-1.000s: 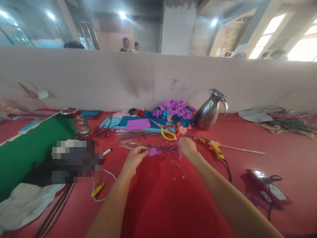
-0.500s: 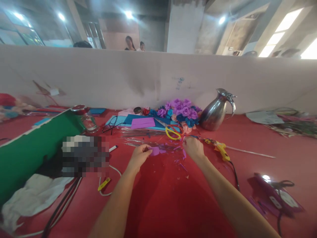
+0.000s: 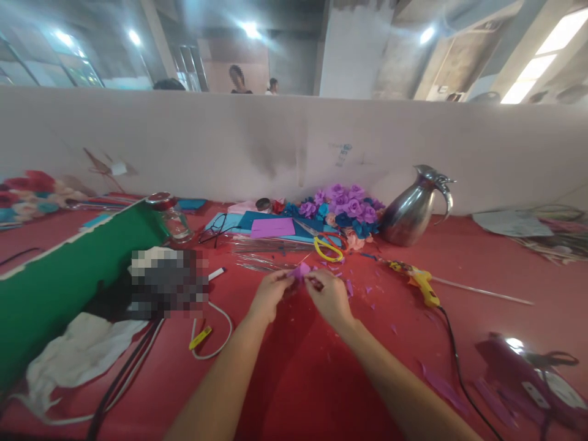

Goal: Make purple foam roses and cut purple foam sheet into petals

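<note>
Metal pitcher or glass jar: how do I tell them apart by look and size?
The metal pitcher is opaque and shiny; the glass jar is see-through. The pitcher has a big curved handle, while the jar shows none but wears a red lid. The pitcher looks larger than the jar. Both rest on the red tabletop.

small purple piece [image 3: 301,271], seemingly folded, between both hands [image 3: 271,295]

Pale low partition wall [image 3: 193,135] w/ dark smudges + small blue-green marks, red tabletop [image 3: 294,392], green divider [image 3: 82,263] at L, concrete pillar [image 3: 353,52] behind, bright ceiling lights [image 3: 251,29], glaring window [image 3: 528,76] upper R
</note>
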Motion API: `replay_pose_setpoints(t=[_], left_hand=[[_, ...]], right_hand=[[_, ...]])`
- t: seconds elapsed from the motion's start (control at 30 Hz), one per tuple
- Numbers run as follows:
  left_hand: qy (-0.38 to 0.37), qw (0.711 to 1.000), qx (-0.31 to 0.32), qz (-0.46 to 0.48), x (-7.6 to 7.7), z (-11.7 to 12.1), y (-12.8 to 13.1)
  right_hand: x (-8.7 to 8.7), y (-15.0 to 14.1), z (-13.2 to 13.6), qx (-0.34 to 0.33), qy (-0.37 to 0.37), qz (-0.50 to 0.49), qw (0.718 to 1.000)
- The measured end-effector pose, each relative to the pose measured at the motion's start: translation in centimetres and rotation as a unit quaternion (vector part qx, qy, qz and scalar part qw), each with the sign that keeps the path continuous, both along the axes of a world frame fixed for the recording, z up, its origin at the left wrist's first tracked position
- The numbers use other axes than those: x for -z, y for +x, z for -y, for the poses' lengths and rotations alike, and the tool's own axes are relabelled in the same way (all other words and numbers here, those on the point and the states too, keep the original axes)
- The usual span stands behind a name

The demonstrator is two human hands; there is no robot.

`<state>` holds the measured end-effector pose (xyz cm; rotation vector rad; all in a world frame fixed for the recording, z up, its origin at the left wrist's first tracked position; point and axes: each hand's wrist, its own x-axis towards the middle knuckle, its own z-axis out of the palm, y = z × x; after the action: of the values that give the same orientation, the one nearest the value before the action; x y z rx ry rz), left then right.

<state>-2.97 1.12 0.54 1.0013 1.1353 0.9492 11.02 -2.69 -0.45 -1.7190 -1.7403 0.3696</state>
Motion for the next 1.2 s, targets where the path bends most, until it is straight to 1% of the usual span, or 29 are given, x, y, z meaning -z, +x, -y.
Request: replay_pose_setpoints(t=[0.07,0.13,0.2,0.27,0.37,0.53,0.67,0.73,0.83,0.97,1.1,1.13,1.17,1.2], left_hand=[[-0.020,0.998,0.036,0.054,-0.1,0.3,0.3],[-0.028,0.996,0.046,0.076,0.1,0.3,0.4],[-0.032,0.997,0.023,0.064,0.5,0.1,0.4],[-0.040,0.997,-0.010,0.057,0.9,-0.2,0.2],[-0.039,0.996,-0.054,0.060,1.2,-0.9,-0.2],[-0.002,0.989,-0.139,0.055,1.4,-1.7,-1.2],[0.012,0.985,-0.165,0.055,1.7,-2.0,-1.8],[0.016,0.985,-0.158,0.062,1.7,-2.2,-1.9],[0.018,0.989,-0.122,0.077,1.6,-2.1,-1.8],[0.024,0.994,-0.051,0.090,1.1,-1.4,-1.4],[0.065,0.991,0.067,0.095,0.8,-0.7,-1.0],[0.069,0.990,0.082,0.091,0.8,-0.6,-0.9],[0.068,0.991,0.078,0.086,0.8,-0.7,-1.0],[0.063,0.993,0.055,0.079,0.9,-0.8,-1.1]], right_hand=[[0.0,-0.5,0.5,-0.009,0.008,0.006,1.000],[0.1,-0.8,0.8,-0.031,0.010,0.014,0.999],[0.1,-0.8,0.9,-0.054,0.002,0.025,0.998],[0.1,-0.5,0.8,-0.059,-0.016,0.037,0.997],[0.1,0.3,0.3,-0.029,-0.049,0.065,0.996],[0.0,0.8,-0.6,0.004,-0.089,0.121,0.989],[0.1,0.8,-1.5,0.027,-0.096,0.104,0.990],[-0.1,1.2,-2.2,0.036,-0.093,0.068,0.993],[-0.5,2.1,-3.2,0.036,-0.090,-0.003,0.995],[-1.2,2.5,-3.7,-0.003,-0.108,-0.076,0.991],[-1.4,1.8,-2.7,-0.066,-0.130,-0.088,0.985],[-1.3,1.7,-2.5,-0.077,-0.133,-0.080,0.985],[-1.2,1.6,-2.3,-0.084,-0.136,-0.067,0.985],[-1.1,1.6,-2.2,-0.088,-0.137,-0.050,0.985]])
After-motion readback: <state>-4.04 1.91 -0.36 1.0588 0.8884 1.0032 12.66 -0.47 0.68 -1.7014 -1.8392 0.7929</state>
